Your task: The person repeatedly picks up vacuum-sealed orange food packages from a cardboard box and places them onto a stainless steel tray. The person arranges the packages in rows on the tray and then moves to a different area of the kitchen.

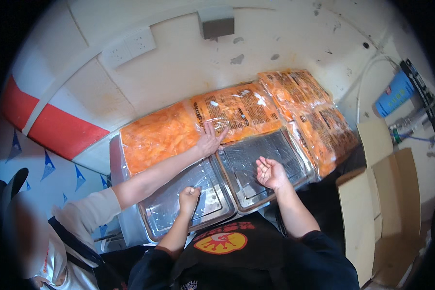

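Note:
Two metal trays lie side by side before me. Over the left metal tray (159, 214) is my left hand (189, 197), its fingers curled in with nothing visible in them. My right hand (270, 173) is above the right metal tray (246, 156), palm turned up and fingers loosely bent, holding nothing. Behind the trays lie clear plastic bags of orange food: an unprinted-looking bag (159, 134) at the left, a printed bag (239, 108) in the middle and more printed bags (322, 123) at the right.
At the left, a co-worker in a cap reaches across, their hand (208, 141) spread on the bags near the trays' back edge. An open cardboard box (359, 217) stands at the right. Beyond the bags is a stained wall (188, 58); a blue container (395, 94) is at its right.

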A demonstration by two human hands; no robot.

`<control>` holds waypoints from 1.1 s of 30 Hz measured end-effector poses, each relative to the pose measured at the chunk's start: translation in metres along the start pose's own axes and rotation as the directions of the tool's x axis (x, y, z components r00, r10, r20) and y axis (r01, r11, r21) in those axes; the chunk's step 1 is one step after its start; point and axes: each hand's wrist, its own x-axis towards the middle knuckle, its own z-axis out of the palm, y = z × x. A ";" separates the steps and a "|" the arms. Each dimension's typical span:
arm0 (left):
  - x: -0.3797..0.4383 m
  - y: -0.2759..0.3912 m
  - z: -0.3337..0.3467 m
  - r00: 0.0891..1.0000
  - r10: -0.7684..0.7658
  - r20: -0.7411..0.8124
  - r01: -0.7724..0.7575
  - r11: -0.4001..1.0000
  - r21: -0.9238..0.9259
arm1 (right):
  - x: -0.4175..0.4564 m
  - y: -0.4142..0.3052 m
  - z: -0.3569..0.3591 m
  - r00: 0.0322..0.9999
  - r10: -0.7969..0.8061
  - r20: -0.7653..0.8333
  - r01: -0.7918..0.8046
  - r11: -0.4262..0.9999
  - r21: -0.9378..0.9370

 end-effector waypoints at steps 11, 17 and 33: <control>-0.059 -0.005 -0.040 0.924 -0.248 -0.291 0.190 0.959 -0.211 | 0.131 -0.061 0.065 0.990 0.047 -0.131 -0.058 0.995 -0.076; -0.094 -0.002 -0.052 0.862 -0.386 -0.329 0.265 0.895 -0.358 | 0.154 -0.082 0.085 0.997 0.056 -0.058 -0.054 0.998 0.036; -0.032 0.008 -0.083 0.872 -0.467 -0.148 0.308 0.757 -0.576 | 0.090 -0.030 0.051 0.998 0.043 0.041 -0.030 0.959 -0.281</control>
